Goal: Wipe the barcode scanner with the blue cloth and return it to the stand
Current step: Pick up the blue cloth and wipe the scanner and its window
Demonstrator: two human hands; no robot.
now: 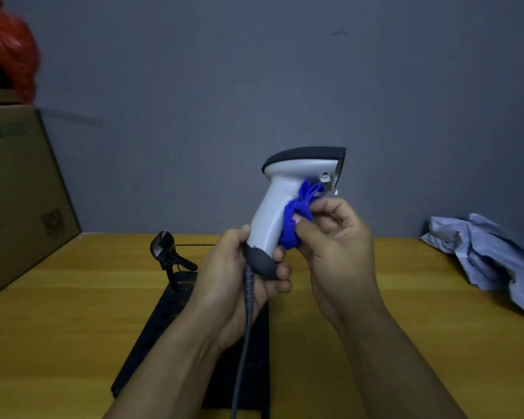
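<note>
A white barcode scanner [288, 192] with a dark top and dark base is held upright above the table, its head pointing right. My left hand [233, 276] grips the bottom of its handle, and its grey cable [244, 343] hangs down between my arms. My right hand [330, 237] pinches a bunched blue cloth [294, 222] against the front of the handle, just under the trigger. The black stand [167, 255] has an empty forked cradle and rises from a flat black base plate [164, 322] on the table, to the left of my left hand.
The wooden table [73, 313] runs up to a grey wall. A large cardboard box [18, 192] stands at the left edge, with a red plastic bag [12, 49] on top. A crumpled grey cloth [490, 258] lies at the right.
</note>
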